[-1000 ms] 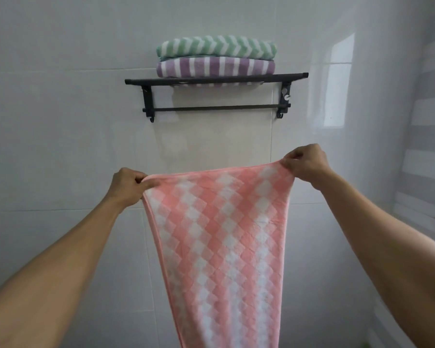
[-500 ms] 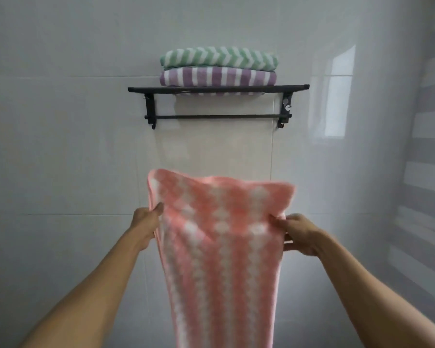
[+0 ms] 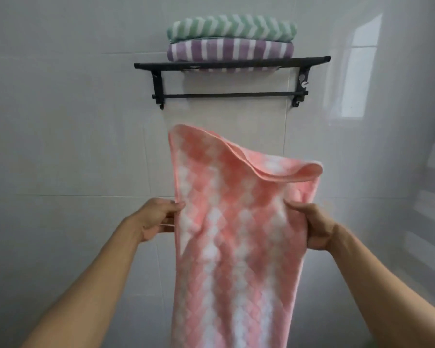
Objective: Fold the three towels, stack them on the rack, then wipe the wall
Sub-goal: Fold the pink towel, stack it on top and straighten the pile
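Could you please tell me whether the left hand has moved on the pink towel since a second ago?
Yes. The left hand has dropped lower, farther below the rack, and grips the pink towel lower down its side.

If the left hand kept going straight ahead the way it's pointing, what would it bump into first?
The left hand already grips the pink towel at its edge. Pushed straight on, it would probably press into the towel first, then reach the tiled wall behind; how far back that wall stands is unclear.
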Available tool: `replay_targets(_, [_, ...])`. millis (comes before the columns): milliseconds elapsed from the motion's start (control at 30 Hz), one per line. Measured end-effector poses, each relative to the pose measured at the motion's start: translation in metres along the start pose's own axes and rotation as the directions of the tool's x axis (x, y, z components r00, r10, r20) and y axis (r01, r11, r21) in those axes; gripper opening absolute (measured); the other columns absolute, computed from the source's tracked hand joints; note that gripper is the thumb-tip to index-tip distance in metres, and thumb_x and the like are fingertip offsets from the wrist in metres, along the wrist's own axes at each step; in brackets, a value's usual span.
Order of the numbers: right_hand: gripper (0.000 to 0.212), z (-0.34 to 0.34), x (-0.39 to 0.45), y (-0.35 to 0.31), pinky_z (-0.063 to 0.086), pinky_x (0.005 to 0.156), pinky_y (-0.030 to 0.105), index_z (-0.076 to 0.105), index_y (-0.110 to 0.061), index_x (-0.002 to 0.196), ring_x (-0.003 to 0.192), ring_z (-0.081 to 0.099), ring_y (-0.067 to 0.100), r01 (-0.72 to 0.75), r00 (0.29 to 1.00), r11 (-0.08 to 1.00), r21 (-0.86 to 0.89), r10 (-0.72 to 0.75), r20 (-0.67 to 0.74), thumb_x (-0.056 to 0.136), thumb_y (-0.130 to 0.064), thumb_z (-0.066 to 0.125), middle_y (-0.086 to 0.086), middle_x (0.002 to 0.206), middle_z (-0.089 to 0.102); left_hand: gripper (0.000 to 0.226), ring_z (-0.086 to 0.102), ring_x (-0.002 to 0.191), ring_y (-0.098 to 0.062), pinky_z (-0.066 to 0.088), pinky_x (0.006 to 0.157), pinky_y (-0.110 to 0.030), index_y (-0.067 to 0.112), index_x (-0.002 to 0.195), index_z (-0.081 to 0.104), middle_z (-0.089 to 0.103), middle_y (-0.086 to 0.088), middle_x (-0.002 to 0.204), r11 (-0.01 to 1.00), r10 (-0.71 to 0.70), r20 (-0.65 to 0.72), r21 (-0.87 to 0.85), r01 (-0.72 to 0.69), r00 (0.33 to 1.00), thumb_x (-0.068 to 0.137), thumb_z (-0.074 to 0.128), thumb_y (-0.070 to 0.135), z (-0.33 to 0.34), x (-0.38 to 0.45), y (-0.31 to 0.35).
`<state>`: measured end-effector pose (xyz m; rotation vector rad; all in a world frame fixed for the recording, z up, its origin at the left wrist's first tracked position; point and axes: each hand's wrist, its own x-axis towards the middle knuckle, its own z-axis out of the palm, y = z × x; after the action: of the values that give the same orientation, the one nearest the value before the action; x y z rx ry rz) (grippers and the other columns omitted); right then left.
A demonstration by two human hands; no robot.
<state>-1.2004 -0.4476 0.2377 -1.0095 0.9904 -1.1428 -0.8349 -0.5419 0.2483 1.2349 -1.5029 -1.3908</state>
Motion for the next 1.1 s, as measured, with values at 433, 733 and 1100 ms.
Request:
replay_targets(433, [0.043, 0.002, 0.024, -0.049, 0.060, 0.076, 0.040, 0.066, -0.007, 0.107, 0.081, 0.070, 0.030, 0.074, 0.969, 0.992, 0.098, -0.048, -0.244, 0.103, -0.044, 0.045, 0.012, 0.090, 0.071, 0.061, 0.071, 0.068, -0.020, 0.056, 0.063, -0.031, 0.009, 0.094, 0.075, 0.077, -0.012, 0.096, 0.994, 0.055, -0.043, -0.090, -0.058, 0.998, 0.056, 0.091, 0.054, 0.002, -0.003, -0.011])
replay_targets(733, [0.043, 0.007, 0.007, 0.015, 0.063, 0.074, 0.043, 0.068, 0.003, 0.118, 0.086, 0.075, 0.032, 0.025, 0.999, 0.986, -0.165, -0.020, 0.033, 0.080, -0.014, 0.078, 0.021, 0.105, 0.075, 0.037, 0.073, 0.064, -0.026, 0.061, 0.057, -0.042, -0.009, 0.122, 0.063, 0.070, -0.020, 0.100, 0.941, 0.033, -0.199, -0.324, -0.098, 0.980, 0.099, 0.060, 0.021, -0.009, 0.023, 0.002])
replay_targets(1100, [0.100, -0.008, 0.011, 0.012, 0.063, 0.075, 0.041, 0.062, 0.010, 0.126, 0.087, 0.074, 0.032, 0.010, 1.000, 0.988, -0.155, -0.008, 0.017, 0.046, -0.035, 0.102, 0.022, 0.108, 0.074, 0.054, 0.074, 0.088, -0.033, 0.059, 0.085, -0.052, -0.006, 0.116, 0.068, 0.072, -0.026, 0.111, 0.982, -0.029, -0.067, -0.186, 0.016, 0.997, 0.077, 0.081, 0.027, -0.006, -0.004, -0.055])
